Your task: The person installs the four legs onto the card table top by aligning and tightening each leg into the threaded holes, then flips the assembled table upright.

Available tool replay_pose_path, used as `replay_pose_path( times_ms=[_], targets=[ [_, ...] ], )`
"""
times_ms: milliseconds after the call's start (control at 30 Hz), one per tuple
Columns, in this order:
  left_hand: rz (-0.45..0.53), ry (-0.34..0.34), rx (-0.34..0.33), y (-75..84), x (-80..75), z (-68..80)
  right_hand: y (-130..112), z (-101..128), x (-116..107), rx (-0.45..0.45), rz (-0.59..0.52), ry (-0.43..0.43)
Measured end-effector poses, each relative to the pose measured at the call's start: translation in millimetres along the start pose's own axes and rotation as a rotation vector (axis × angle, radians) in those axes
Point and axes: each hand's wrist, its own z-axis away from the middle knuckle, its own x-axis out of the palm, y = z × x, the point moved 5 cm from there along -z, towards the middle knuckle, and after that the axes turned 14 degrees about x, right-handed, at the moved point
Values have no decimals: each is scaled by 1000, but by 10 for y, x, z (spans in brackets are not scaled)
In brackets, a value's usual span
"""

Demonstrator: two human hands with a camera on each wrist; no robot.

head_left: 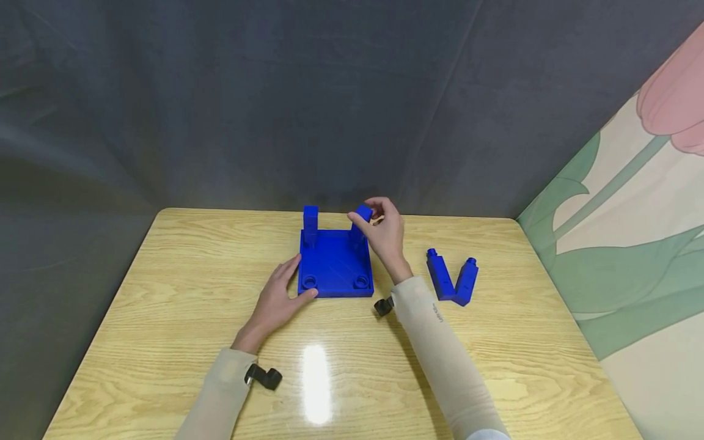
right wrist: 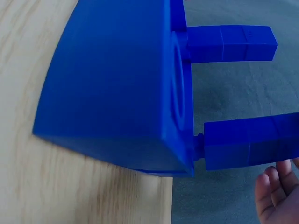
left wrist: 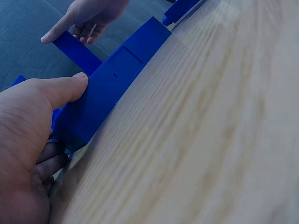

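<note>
Two blue pegs stand at the far corners of the blue plate (head_left: 335, 264) on the table (head_left: 165, 305). The right hand (head_left: 385, 235) pinches the right peg (head_left: 360, 221), tilted over its hole, likely to seat it. The left hand (head_left: 277, 299) lies flat with straight fingers against the plate's near left edge, likely to steady it. Two spare pegs (head_left: 452, 282) lie right of the plate.

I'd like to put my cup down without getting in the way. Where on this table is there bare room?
Bare wood lies left of the blue base plate, out to the table edge, and along the near edge between the sleeves. It is crowded around the plate, where both hands work, and right of it, where two loose blue pegs lie.
</note>
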Motion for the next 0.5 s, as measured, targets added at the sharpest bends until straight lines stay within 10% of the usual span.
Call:
replay_pose_path(
  times_ms=[267, 500],
  targets=[
    [-4, 1, 5, -12, 2, 0, 48, 0, 49, -43, -194, -217],
    [-2, 2, 13, -13, 6, -4, 89, 10, 41, -111, -243, -233]
  ],
)
